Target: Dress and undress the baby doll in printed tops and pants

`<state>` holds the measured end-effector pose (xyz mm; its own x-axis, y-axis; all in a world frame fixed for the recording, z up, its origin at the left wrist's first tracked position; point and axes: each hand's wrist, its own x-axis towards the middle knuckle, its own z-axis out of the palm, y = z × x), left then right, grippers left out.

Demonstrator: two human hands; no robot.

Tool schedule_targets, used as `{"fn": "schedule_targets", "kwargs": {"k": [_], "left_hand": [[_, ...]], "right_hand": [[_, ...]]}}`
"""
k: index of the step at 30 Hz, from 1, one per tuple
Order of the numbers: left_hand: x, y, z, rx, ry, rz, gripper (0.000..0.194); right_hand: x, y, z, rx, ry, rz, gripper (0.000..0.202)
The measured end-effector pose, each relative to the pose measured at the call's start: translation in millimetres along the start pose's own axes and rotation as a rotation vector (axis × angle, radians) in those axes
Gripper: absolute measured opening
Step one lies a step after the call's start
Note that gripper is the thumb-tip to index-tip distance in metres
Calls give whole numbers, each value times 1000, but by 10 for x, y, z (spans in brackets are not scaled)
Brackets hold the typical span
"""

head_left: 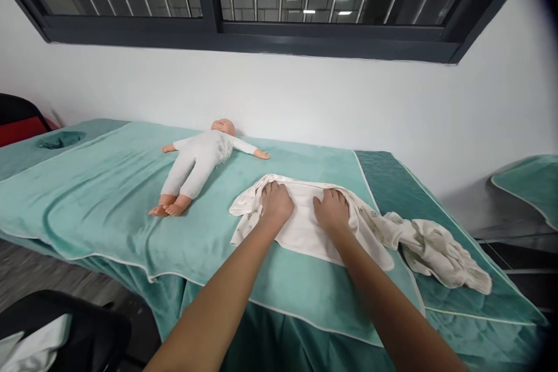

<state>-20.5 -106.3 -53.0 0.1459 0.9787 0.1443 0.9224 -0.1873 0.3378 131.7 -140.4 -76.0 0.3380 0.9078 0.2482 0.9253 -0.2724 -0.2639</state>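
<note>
A white cloth with a small print [305, 232], perhaps a baby garment, is spread on the green bed cover, its plain inner side up in the middle. My left hand [276, 203] has its fingers curled into the fold along the far edge, toward the left. Toward the right of the same edge, my right hand [332, 209] grips the fabric with bent fingers, thumb pointing inward. Both sets of fingertips are partly hidden by the cloth. A crumpled printed cloth [440, 253] lies against its right side; whether the two are joined I cannot tell.
A baby doll [203, 157] in a white suit lies on its back, arms spread, left of the cloth. The green-covered bed [108, 197] stands against a white wall under a barred window [244, 40]. A black chair [96, 325] holding white fabric is at lower left.
</note>
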Motion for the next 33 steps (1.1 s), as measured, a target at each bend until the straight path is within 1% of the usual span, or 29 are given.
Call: {"fn": "schedule_targets", "kwargs": {"k": [4, 8, 12, 16, 21, 24, 29, 31, 33], "left_hand": [[9, 90, 55, -18, -29, 26, 36], [49, 57, 101, -30, 8, -12, 44], [183, 14, 63, -50, 56, -46, 45], [327, 40, 43, -65, 56, -33, 49], [482, -2, 111, 2, 66, 13, 54], [596, -49, 160, 46, 92, 65, 55], [752, -91, 257, 89, 77, 99, 57], [778, -102, 300, 86, 82, 107, 58], [789, -110, 337, 81, 77, 106, 58]], "right_hand": [[3, -16, -8, -20, -6, -4, 50], [5, 16, -13, -43, -8, -21, 56], [73, 71, -34, -47, 30, -51, 58], [203, 99, -26, -64, 54, -76, 54], [396, 130, 53, -108, 67, -101, 53], [510, 140, 100, -124, 80, -97, 58], [643, 157, 180, -140, 93, -132, 66], [674, 176, 227, -140, 79, -131, 68], [703, 201, 276, -136, 35, -105, 70]]}}
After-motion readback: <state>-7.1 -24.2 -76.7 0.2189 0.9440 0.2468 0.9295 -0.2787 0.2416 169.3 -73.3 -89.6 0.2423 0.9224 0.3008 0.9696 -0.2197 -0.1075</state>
